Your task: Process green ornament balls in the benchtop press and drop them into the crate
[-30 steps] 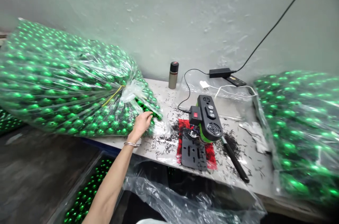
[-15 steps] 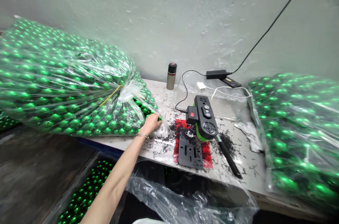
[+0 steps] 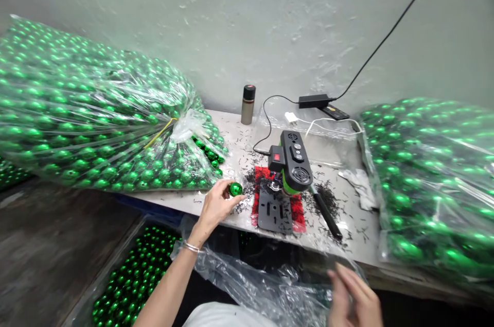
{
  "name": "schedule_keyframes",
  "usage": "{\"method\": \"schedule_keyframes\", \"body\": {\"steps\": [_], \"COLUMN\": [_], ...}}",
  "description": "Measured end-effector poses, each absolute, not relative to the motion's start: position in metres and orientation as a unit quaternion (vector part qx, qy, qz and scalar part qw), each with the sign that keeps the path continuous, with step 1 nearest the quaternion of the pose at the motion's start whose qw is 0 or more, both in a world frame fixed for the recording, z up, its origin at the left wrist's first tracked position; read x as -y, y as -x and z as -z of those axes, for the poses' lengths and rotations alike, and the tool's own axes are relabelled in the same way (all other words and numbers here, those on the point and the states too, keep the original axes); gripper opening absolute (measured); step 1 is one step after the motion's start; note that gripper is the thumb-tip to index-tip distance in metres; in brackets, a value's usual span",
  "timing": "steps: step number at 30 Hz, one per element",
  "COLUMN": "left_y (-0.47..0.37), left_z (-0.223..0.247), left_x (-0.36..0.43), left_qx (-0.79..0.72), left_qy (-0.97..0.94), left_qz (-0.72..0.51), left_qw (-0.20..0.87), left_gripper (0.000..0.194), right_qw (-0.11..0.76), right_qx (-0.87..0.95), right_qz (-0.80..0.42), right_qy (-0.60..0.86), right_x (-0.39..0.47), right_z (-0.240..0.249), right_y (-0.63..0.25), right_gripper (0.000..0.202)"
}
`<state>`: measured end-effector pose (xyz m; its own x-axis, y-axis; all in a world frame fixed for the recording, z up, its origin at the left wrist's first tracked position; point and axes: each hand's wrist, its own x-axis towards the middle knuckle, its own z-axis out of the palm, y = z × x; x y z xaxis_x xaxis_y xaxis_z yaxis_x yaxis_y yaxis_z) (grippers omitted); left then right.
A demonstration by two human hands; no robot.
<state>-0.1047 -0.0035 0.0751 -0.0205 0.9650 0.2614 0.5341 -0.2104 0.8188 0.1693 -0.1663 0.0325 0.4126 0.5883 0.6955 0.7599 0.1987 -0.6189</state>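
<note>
My left hand (image 3: 216, 206) pinches one shiny green ball (image 3: 235, 189) between thumb and fingertips, just above the table's front edge. Behind it lies a big clear plastic bag of green balls (image 3: 88, 121), its torn corner open toward the hand. A small black and green machine (image 3: 291, 162) stands right of the ball on a red mat (image 3: 297, 206) with a black slotted plate (image 3: 273, 212). My right hand (image 3: 353, 298) is low at the front, blurred, fingers spread over crumpled clear plastic (image 3: 266, 291), holding nothing.
A second bag of green balls (image 3: 432, 183) fills the table's right end. A steel bottle (image 3: 247, 104), a power adapter (image 3: 314, 101) and cables sit at the back. Black shavings litter the table (image 3: 231, 134). A bin of green balls (image 3: 135, 275) lies below left.
My left hand drew back from the bag's open corner toward the front, now with one green ball in it. My right hand came into view at the bottom right.
</note>
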Motion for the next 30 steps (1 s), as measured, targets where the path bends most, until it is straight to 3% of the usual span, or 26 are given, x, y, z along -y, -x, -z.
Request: {"method": "schedule_keyframes", "body": {"steps": [3,8,12,24,30], "left_y": [0.086,0.066,0.06,0.043,0.044], "left_z": [-0.073,-0.064,-0.051,-0.026,-0.03], "left_x": [0.024,0.049,0.06,0.074,0.079], "left_qx": [-0.542,-0.483,-0.482,-0.469,-0.435], "left_qy": [-0.658,-0.639,-0.6,-0.604,-0.676], "left_qz": [-0.431,-0.459,-0.464,-0.489,-0.508], "left_qw": [0.295,0.385,0.439,0.419,0.309], "left_gripper": [0.038,0.037,0.04,0.047,0.049], "right_qw": [0.541,0.553,0.535,0.525,0.535], "right_qx": [0.631,0.561,0.51,0.581,0.584], "right_qz": [-0.025,-0.246,-0.341,-0.225,-0.183], "right_qy": [0.556,0.564,0.581,0.58,0.583], "right_x": [0.13,0.097,0.096,0.098,0.099], "right_z": [-0.056,-0.07,-0.066,-0.06,-0.057], "right_y": [-0.123,-0.081,-0.076,-0.067,-0.068], "right_gripper": [0.023,0.028,0.04,0.034,0.032]}}
